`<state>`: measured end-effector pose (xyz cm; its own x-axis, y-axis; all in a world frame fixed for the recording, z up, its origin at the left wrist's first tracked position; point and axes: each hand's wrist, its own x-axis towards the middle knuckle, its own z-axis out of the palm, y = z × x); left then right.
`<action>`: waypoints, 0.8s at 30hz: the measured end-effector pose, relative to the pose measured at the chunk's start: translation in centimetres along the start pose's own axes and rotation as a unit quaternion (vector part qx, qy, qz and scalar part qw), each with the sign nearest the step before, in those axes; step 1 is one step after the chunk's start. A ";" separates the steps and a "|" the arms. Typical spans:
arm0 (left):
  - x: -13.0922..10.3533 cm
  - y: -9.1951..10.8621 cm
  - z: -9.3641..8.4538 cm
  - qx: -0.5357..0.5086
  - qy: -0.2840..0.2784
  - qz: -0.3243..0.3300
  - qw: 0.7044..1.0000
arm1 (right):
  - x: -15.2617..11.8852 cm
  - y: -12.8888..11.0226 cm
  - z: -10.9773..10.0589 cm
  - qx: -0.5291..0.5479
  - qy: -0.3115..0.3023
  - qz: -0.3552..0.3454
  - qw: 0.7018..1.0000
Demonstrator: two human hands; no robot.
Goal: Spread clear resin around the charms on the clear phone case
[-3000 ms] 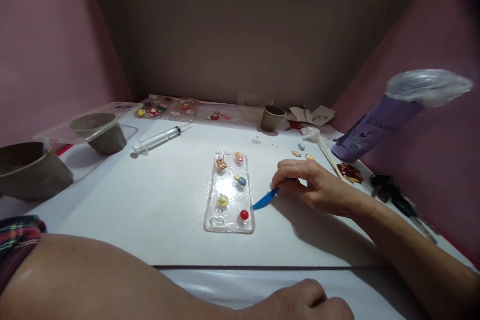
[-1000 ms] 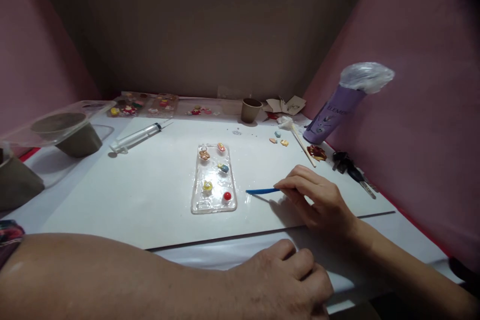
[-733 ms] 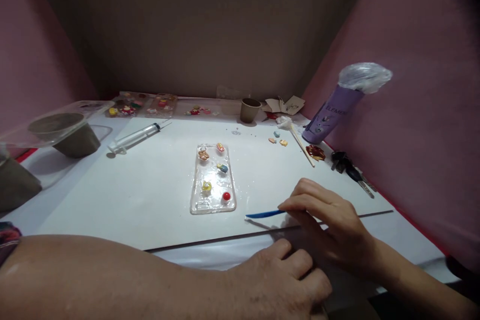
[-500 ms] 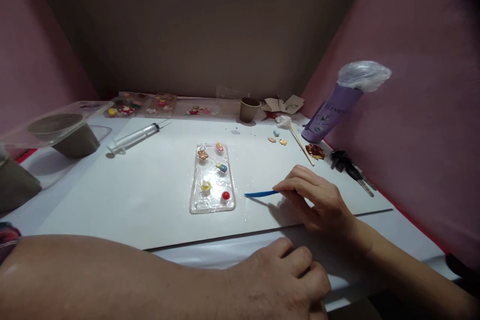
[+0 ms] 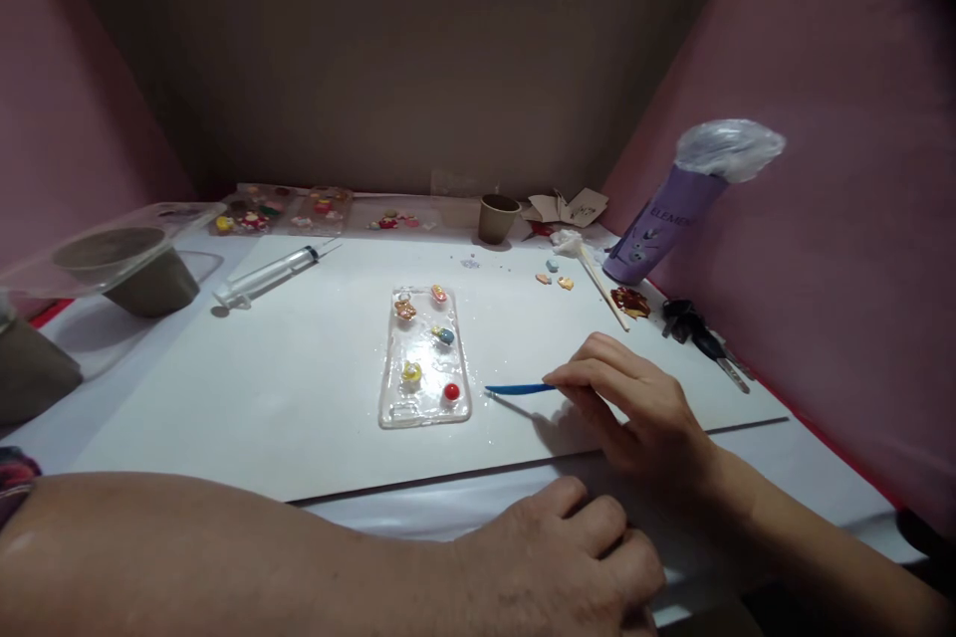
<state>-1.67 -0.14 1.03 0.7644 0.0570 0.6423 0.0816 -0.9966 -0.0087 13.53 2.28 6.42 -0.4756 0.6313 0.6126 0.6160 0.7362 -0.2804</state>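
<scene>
My right hand (image 5: pixel 631 398) pinches a slim blue plastic sculpting tool (image 5: pixel 517 388) between thumb and fingers. Its narrow tip points left, a little short of a clear phone case (image 5: pixel 422 408). The case lies flat on a white board (image 5: pixel 314 388), shiny with a glossy coating. On it sit small charms: a brown bear (image 5: pixel 405 310), a pink oval piece (image 5: pixel 438 294), a blue and yellow piece (image 5: pixel 443 334), a yellow one (image 5: pixel 411 373) and a red dome (image 5: pixel 451 392). My left hand (image 5: pixel 564 557) is curled at the board's near side, fingertips hidden.
A syringe (image 5: pixel 273 275) lies left of the case, near lidded grey cups (image 5: pixel 153 279). Behind are a small cup (image 5: pixel 496 219) and decorated cases (image 5: pixel 321 209). To the right are a wooden stick (image 5: pixel 603 289), a purple tube (image 5: pixel 653 224) and keys (image 5: pixel 698 333).
Both hands are almost still. The blue tool has levelled slightly, its tip still just right of the case. The whole view has shifted very slightly.
</scene>
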 end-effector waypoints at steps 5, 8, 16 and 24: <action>-0.2 0.0 0.5 -0.036 0.033 0.002 0.999 | -0.3 -1.4 -0.1 0.001 -0.035 -0.003 0.999; -0.1 0.0 0.3 -0.019 0.027 -0.001 0.999 | 0.0 -0.7 0.1 -0.032 -0.037 0.006 0.999; -0.2 0.2 0.4 -0.013 0.022 0.001 1.000 | 0.4 -0.6 -0.2 -0.013 -0.042 0.006 0.999; 0.1 0.2 0.5 -0.003 0.043 -0.016 0.999 | 0.8 0.4 -0.9 0.002 -0.029 0.044 0.999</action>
<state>-1.29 -0.31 0.74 0.7036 0.0847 0.7055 0.1013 -0.9947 0.0184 13.94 2.84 7.48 -0.4554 0.7062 0.5421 0.6548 0.6783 -0.3334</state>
